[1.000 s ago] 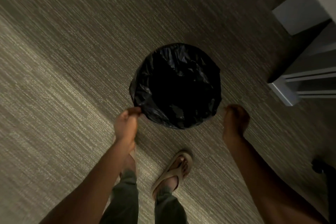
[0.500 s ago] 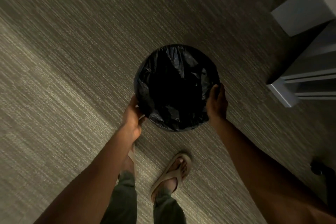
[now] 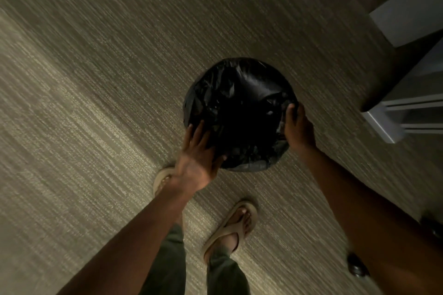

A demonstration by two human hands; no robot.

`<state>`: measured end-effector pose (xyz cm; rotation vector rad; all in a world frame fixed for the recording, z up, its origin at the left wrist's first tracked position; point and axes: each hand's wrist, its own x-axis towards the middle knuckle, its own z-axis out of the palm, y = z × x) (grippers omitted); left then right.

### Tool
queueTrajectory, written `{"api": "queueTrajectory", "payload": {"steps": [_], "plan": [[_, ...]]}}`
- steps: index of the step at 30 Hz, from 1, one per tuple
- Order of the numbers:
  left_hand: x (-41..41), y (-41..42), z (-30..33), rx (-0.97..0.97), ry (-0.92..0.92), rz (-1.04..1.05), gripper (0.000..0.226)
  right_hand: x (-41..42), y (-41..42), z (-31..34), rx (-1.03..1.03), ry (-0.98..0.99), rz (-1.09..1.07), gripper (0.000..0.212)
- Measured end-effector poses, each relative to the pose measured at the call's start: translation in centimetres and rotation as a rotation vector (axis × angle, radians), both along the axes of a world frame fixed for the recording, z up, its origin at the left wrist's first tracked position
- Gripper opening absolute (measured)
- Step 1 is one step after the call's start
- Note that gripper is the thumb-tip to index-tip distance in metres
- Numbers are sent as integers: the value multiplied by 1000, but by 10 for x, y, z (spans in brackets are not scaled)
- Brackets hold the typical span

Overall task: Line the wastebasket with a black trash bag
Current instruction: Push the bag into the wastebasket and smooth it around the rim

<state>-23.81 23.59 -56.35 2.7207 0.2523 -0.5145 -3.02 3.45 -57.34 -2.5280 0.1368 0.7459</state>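
1. A striped, grey-beige carpet [image 3: 100, 108] covers the floor, dimly lit, with a paler band of light running diagonally across it.
2. At the right edge stands pale furniture [image 3: 407, 112] with a white panel and grooved rails; only part of it shows.
3. The wastebasket [image 3: 249, 167] stands on the carpet right of centre, seen from above, its round mouth wholly covered by the black trash bag [image 3: 239, 103].
4. The bag's plastic is crumpled and glossy, draped over the rim all round and sunk into a dark hollow in the middle.
5. The left hand [image 3: 196, 158] lies on the near-left side of the rim, fingers spread flat against the plastic and the thumb pressed at the near edge; it grips nothing.
6. The right hand [image 3: 298, 127] sits at the right side of the rim, fingers curled over the bag's edge there, pinching the plastic against the basket.
7. Below the basket, two feet in tan sandals [image 3: 235, 225] stand on the carpet; the left one is mostly hidden behind the left forearm.
8. Olive-green trouser legs [image 3: 167, 261] show at the bottom of the view.
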Motion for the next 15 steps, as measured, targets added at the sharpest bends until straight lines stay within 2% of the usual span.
{"api": "queueTrajectory", "payload": {"steps": [4,6,8,11,13,15], "plan": [[-10,5,-10,4,-47,-5,56,20,-6,-1,-6,208,-113,79],[-7,4,-9,-1,-116,32,54,26,-5,1,-20,98,-94,80],[-2,-1,-3,6,-253,89,55,29,0,5,-2,-171,-26,75],[4,-18,11,-35,-369,83,60,33,17,12,-17,-451,255,70],[7,-35,18,-117,-335,-58,58,37,31,11,-81,-471,533,67],[10,-52,20,-168,-191,-216,60,46,45,9,-154,-376,712,68]]}}
